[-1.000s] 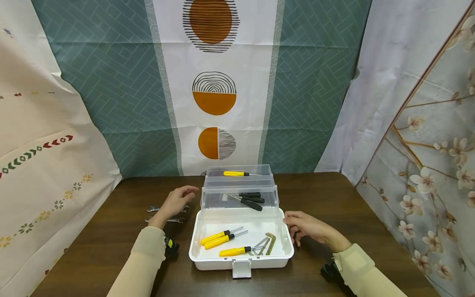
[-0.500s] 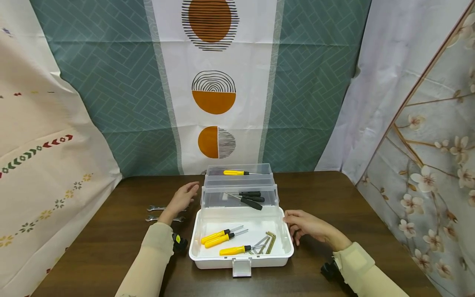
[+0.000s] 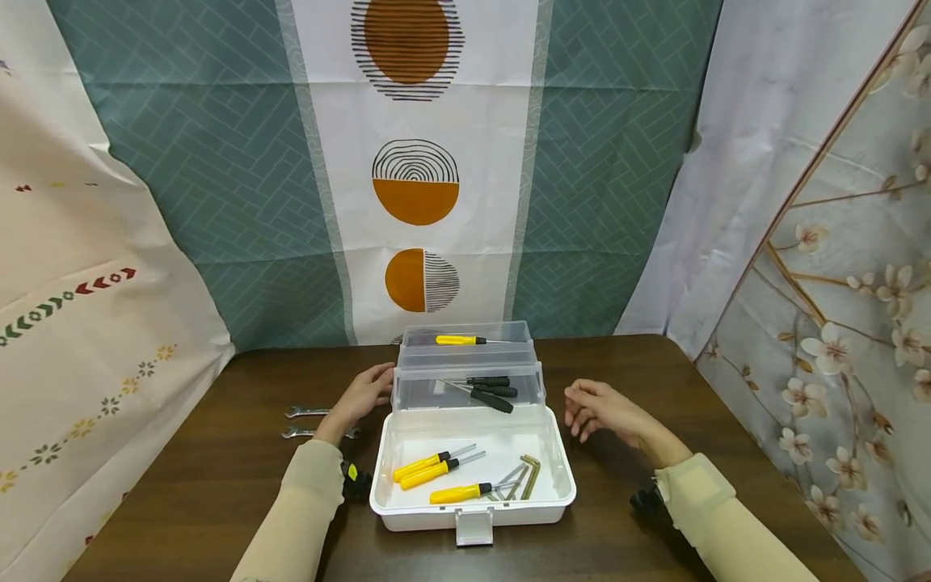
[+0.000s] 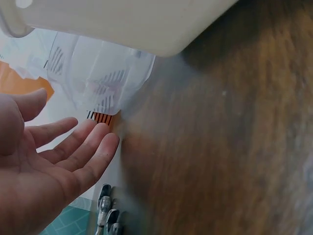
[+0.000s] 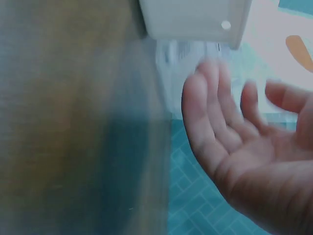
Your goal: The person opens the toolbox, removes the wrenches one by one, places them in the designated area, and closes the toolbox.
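A white toolbox (image 3: 422,520) stands open on the table, its see-through lid (image 3: 429,356) tipped back. My left hand (image 3: 366,394) is beside the lid's left edge, fingers loosely bent; whether they touch it, I cannot tell. My right hand (image 3: 607,414) hovers right of the box, apart from it, with relaxed fingers and nothing held. Several yellow-handled screwdrivers (image 3: 457,493) and some hex keys (image 3: 533,477) lie inside the box. Black-handled screwdrivers (image 3: 492,400) rest in the lower see-through section, and one yellow screwdriver (image 3: 458,340) in the upper one.
Wrenches (image 3: 305,411) lie on the dark wooden table (image 3: 196,485), partly hidden behind my left forearm. A patterned cloth (image 3: 429,283) hangs behind the table, and other cloths (image 3: 822,404) hang at both sides. The box's front latch (image 3: 474,527) hangs down.
My left hand has shifted right, closer to the lid's left edge. My right hand has left the box's right rim and moved slightly up and away. The tools stay in place.
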`<state>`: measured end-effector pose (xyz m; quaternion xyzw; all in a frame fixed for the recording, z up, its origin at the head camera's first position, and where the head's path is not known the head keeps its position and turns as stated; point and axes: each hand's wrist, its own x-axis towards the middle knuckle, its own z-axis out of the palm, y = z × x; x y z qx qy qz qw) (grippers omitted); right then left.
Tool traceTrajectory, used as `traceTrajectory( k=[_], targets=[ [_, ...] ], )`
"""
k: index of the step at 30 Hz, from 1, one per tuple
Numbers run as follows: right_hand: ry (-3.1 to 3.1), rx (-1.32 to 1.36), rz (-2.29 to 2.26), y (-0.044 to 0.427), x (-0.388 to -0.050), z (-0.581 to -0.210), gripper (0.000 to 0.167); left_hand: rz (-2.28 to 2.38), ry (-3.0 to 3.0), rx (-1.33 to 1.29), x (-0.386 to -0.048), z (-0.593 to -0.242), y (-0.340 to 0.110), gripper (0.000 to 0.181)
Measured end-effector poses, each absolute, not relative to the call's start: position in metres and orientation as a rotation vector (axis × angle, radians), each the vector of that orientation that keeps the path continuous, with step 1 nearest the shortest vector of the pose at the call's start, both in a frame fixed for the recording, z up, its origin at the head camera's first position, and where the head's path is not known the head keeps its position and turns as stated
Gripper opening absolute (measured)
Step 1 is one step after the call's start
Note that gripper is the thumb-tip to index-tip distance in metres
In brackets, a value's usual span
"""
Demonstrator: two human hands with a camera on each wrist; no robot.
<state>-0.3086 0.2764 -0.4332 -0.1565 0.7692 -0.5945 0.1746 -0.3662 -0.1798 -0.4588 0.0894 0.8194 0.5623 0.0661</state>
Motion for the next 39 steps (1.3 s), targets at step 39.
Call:
traceTrajectory(
  k=[39],
  targets=[
    [2.038,-0.239,-2.069,0.218,-0.37,-0.467,0.05,1.832,2.308,0.306,-0.366,-0.467,-0.175,0.051]
  ],
)
